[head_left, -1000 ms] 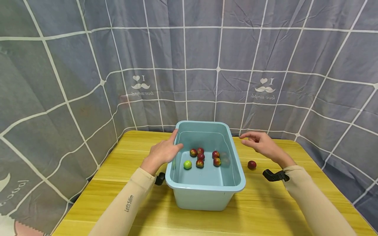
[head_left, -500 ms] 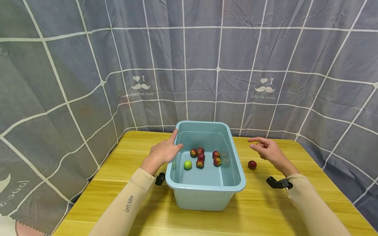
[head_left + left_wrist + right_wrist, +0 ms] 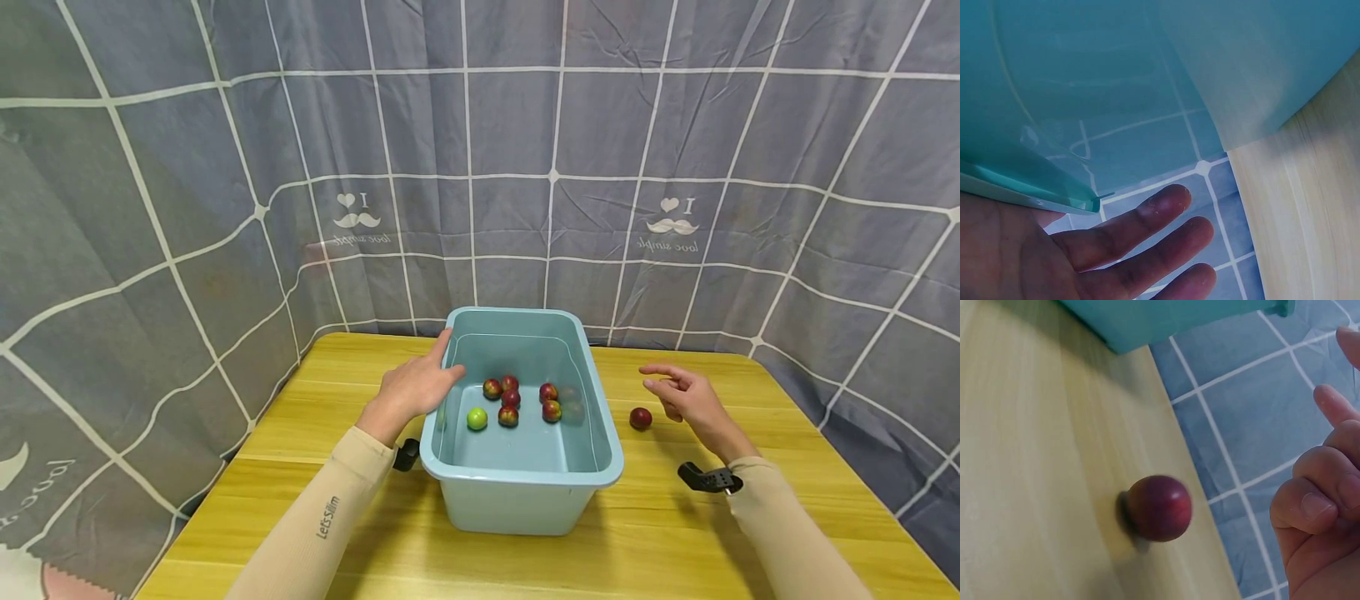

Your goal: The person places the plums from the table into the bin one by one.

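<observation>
My left hand (image 3: 416, 387) rests over the left rim of a light blue plastic tub (image 3: 521, 477). Its thumb lies on the inner side, while the other fingers (image 3: 1147, 250) extend loosely outside, apart from the wall. Inside the tub sit a green round fruit (image 3: 476, 418) and several red-and-yellow ones, such as a red fruit (image 3: 507, 416). To the tub's right, a dark red plum-like fruit (image 3: 1160, 508) lies on the table. Beside and above it hovers my right hand (image 3: 693, 408), holding nothing. Its thumb and index finger stretch out apart; the remaining fingers (image 3: 1310, 503) curl toward the palm.
The wooden table (image 3: 337, 508) carries the tub near its middle. A grey curtain (image 3: 510, 217) with white grid lines hangs behind and at both sides. Black wrist straps (image 3: 708, 477) show at both wrists.
My right hand has moved right and slightly nearer, away from the tub's far right side to beside the dark red fruit. The left hand, tub and fruits stay in place.
</observation>
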Motion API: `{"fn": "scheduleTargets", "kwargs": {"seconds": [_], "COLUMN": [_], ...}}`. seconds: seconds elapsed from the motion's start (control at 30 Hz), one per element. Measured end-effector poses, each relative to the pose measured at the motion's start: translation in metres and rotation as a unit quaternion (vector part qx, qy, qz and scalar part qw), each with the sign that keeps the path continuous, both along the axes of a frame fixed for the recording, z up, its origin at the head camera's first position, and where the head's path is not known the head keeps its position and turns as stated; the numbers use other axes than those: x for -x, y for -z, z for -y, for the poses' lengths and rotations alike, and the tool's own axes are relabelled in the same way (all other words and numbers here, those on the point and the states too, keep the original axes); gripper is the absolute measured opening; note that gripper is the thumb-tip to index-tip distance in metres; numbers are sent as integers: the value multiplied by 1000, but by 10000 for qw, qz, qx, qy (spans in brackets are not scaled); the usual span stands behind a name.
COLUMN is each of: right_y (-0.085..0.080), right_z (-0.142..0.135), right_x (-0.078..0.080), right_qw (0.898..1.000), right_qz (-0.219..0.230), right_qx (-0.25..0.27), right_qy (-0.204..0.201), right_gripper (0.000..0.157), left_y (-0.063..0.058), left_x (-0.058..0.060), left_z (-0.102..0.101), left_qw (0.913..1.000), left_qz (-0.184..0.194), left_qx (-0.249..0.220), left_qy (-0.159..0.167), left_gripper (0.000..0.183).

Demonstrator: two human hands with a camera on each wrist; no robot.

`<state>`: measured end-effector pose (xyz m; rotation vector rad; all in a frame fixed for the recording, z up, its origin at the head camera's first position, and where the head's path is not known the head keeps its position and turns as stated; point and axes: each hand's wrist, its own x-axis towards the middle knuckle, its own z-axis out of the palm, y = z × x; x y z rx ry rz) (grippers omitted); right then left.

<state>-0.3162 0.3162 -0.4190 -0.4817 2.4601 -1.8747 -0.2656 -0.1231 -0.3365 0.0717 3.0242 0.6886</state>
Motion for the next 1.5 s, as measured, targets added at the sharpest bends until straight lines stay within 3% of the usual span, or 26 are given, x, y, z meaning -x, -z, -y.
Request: {"fn": "scheduleTargets", "kwargs": {"seconds": [0.23,0.37,0.6,0.73,0.93,1.2,1.5], "right_y": [18,29,49,58,63,67,65], "right_z": [-6,-11,-19,-23,-26,-25,-24], "right_x": [3,5,3,2,3,5,8], "right_qw": [9994,9996,9977,9955,9962,9935,9917], "right_qz": [38,114,551,802,763,747,803], "right_qx": [353,225,148,10,-154,-750,-878], "right_qy": [10,86,355,500,382,415,492], "right_gripper": [28,28,36,49,61,57,60], "left_y": [1,1,1,2,2,1,0], "left_x": [0,1,1,1,2,1,2], "left_z": [1,1,0,0,0,0,0], "left_qw": [10000,10000,10000,10000,10000,9999,9999], "left_qz": [-19,-23,-30,-29,1,-6,52], "left_qx": [-9,-50,-43,-36,-52,-105,-102], "left_qy": [13,20,31,32,58,73,49], "left_gripper": [77,77,76,76,77,76,77]}}
